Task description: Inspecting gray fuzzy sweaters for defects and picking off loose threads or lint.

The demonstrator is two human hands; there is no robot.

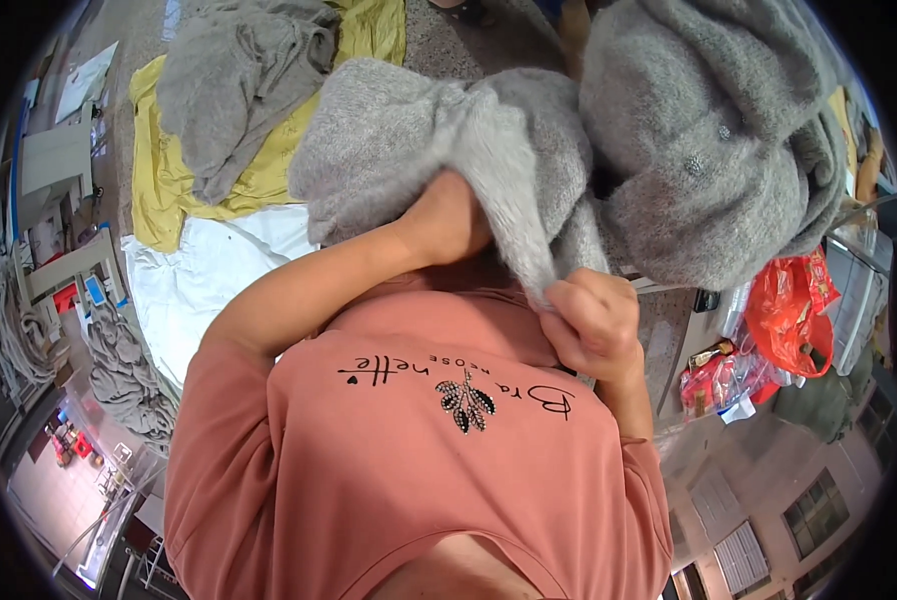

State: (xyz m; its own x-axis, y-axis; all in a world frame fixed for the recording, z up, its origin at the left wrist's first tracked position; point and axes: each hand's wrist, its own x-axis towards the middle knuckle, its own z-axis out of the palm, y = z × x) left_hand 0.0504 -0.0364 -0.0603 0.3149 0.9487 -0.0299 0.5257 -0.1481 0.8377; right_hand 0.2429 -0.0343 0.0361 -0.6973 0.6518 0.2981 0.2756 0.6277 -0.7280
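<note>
Grey fuzzy knit garment (439,150) held up at chest height — left hand (449,215) pushed inside, fingers hidden so grip not readable, right hand (591,320) fisted, pinching lower edge (544,275) taut — apparently to open it out

A yellow sheet (159,180) and a white sheet (204,275) cover the speckled floor (439,45) — a grey garment (229,90) heaped on top, red bags (794,310) at right, windows (814,515) beyond.
</note>
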